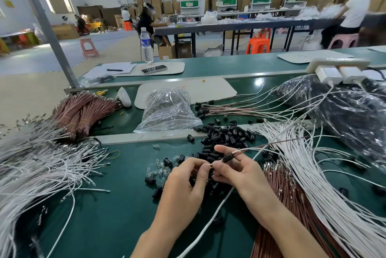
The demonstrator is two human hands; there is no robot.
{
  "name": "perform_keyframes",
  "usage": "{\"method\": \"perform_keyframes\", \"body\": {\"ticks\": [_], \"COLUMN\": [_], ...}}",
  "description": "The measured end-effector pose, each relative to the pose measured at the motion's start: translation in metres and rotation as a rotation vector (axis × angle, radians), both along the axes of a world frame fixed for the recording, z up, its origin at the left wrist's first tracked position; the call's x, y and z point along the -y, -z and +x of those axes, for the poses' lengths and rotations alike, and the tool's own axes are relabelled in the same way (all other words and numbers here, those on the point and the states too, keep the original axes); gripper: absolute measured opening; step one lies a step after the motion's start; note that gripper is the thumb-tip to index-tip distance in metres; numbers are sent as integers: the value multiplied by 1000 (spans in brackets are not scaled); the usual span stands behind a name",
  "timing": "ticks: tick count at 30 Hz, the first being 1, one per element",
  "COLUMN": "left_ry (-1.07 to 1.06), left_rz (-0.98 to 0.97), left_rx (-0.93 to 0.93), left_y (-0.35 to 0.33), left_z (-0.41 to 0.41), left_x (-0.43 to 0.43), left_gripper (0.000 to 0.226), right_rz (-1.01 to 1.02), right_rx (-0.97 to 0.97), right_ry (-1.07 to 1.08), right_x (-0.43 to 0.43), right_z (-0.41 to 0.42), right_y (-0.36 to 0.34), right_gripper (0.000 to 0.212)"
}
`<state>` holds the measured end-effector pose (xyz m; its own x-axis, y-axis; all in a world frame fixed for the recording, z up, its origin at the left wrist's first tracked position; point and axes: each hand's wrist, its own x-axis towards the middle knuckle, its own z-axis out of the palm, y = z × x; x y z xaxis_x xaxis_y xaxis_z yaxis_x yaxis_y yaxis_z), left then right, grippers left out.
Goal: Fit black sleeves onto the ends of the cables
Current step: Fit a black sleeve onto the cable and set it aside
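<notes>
My left hand (186,176) and my right hand (234,167) meet over the green table (108,211). Between them they pinch the metal ends (211,166) of a white cable and a brown cable (277,143). A black sleeve (228,157) sits on these cables just behind the ends, under my right thumb. Loose black sleeves (225,134) lie in a pile right behind my hands. Small clear bulbs (160,171) are scattered left of the pile.
White cables (41,165) fan out at the left and white cables (325,174) at the right, with brown cables (279,184) beside them. Bundled brown cables (83,109), a clear plastic bag (167,109) and finished cables (234,109) lie farther back. Other people work at distant tables.
</notes>
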<state>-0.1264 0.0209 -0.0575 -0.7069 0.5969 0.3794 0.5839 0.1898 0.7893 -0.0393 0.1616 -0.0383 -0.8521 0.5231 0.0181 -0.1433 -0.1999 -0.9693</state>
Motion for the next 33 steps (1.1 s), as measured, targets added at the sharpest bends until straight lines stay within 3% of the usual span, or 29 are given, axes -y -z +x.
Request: {"method": "perform_keyframes", "body": {"ticks": [15,23,33], "left_ry": [34,-1,0], "left_rz": [78,-57,47], "left_rx": [67,-34,18], "left_y": [-6,-4,-1], "left_z": [2,4,1], "left_x": [2,2,0], "left_gripper": [22,20,29], "right_rz": [182,70,53], "right_rx": [13,38,19], "right_ry": [28,18,11], "right_x": [8,0,-2], "right_z": [2,3,4], "right_y": [-5,-5,-1], "right_gripper": [39,41,42]}}
